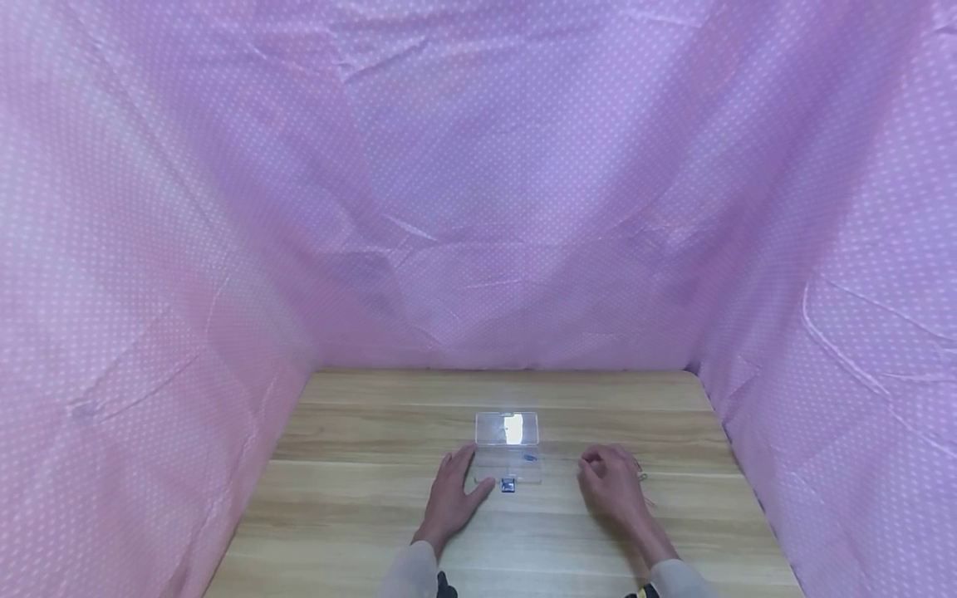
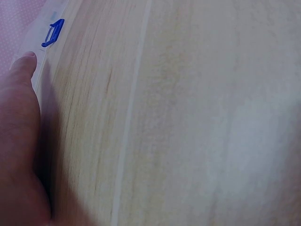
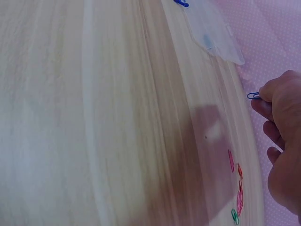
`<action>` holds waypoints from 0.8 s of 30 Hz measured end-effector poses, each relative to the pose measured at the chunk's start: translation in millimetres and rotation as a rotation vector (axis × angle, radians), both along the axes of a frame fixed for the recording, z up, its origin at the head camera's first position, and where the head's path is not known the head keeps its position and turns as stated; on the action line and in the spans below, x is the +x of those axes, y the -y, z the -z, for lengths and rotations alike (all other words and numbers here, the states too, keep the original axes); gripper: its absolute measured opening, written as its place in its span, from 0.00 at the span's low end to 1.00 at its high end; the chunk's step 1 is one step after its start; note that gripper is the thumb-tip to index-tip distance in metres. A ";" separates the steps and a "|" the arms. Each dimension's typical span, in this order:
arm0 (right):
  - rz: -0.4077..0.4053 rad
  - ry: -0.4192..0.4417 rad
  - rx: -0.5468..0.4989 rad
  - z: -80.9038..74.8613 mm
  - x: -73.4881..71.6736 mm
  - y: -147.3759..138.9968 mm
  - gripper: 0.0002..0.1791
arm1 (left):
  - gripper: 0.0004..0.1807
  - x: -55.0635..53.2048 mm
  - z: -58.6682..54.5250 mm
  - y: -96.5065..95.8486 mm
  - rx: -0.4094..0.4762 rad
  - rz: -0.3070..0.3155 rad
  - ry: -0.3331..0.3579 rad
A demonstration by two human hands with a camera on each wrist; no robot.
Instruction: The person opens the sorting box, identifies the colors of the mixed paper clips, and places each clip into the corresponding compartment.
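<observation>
A clear plastic box [image 1: 489, 468] lies on the table with its lid [image 1: 490, 428] tipped back. A blue latch [image 2: 54, 33] juts from its front edge. Inside, toward the right, is a small blue item [image 1: 530, 458]. My left hand [image 1: 451, 494] spans the box's left end, fingers extended along the side and thumb at the front corner. To the right of the box, my right hand [image 1: 615, 482] pinches a blue paper clip [image 3: 252, 95] between thumb and index finger, held above the table.
Several loose paper clips [image 3: 240, 190] in red, pink and green lie on the wooden table [image 1: 359, 498] beside and beneath the right hand. Pink dotted cloth [image 1: 508, 299] hangs around the table's back and sides.
</observation>
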State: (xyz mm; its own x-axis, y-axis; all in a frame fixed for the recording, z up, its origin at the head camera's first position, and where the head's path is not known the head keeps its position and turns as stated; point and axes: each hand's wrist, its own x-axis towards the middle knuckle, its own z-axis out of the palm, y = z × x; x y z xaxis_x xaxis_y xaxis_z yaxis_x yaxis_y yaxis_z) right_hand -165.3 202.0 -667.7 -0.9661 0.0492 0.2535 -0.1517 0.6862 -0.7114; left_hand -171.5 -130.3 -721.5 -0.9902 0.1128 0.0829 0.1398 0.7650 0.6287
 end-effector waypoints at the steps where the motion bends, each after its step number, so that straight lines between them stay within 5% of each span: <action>1: -0.004 -0.011 0.002 -0.6 -0.7 1.3 0.05 | 0.44 0.0 0.0 0.0 0.002 -0.001 0.000; 24: -0.026 -0.093 0.011 -11.0 -14.6 34.6 0.06 | 0.43 -0.1 -2.7 0.1 0.015 0.003 -0.002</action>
State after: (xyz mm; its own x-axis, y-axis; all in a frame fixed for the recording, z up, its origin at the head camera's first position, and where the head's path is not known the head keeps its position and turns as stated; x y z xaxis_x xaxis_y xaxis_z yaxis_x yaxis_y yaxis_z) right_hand -179.9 167.4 -656.6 -0.9394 0.0207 0.3421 -0.2345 0.6891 -0.6857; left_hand -171.6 -130.4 -718.9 -0.9897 0.1143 0.0867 0.1432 0.7550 0.6398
